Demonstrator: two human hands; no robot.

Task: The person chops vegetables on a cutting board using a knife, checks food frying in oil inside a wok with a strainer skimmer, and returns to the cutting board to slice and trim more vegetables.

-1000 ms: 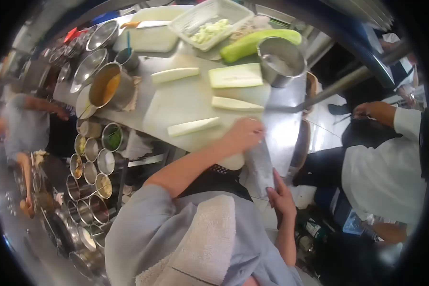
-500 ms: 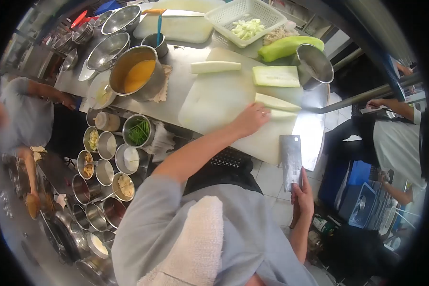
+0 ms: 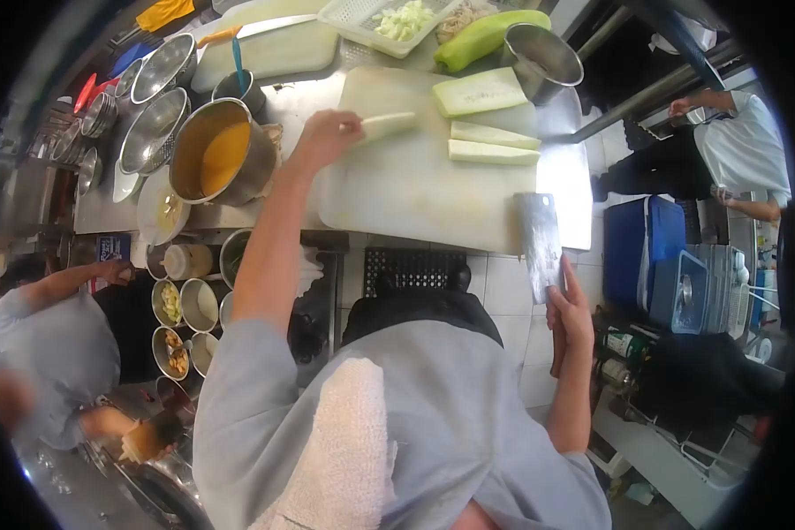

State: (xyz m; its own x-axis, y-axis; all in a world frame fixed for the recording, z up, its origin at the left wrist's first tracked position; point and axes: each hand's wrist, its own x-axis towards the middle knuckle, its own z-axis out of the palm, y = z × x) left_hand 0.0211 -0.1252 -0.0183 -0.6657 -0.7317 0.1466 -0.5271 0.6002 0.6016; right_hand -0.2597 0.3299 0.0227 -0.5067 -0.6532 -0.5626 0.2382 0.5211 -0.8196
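My left hand (image 3: pixel 331 137) is closed on the left end of a pale green vegetable strip (image 3: pixel 387 125) at the upper left of the white cutting board (image 3: pixel 415 190). In my right hand (image 3: pixel 570 309) is the handle of a cleaver (image 3: pixel 541 238), its broad blade pointing away from me beside the board's right edge. Two more strips (image 3: pixel 493 154) lie side by side on the board, below a wider cut piece (image 3: pixel 479 93). A whole green vegetable (image 3: pixel 490 40) rests behind them, next to a metal pot (image 3: pixel 541 66).
Left of the board stand a pot of orange liquid (image 3: pixel 223 159), metal colanders (image 3: pixel 155 131) and small food containers (image 3: pixel 168 302). A white basket (image 3: pixel 371 31) holds chopped pieces. Co-workers (image 3: pixel 57 344) (image 3: pixel 742 146) stand at far left and far right.
My left hand has moved from the strips at the right to the strip at the upper left. Two strips now lie together at the right. The cleaver remains in my right hand.
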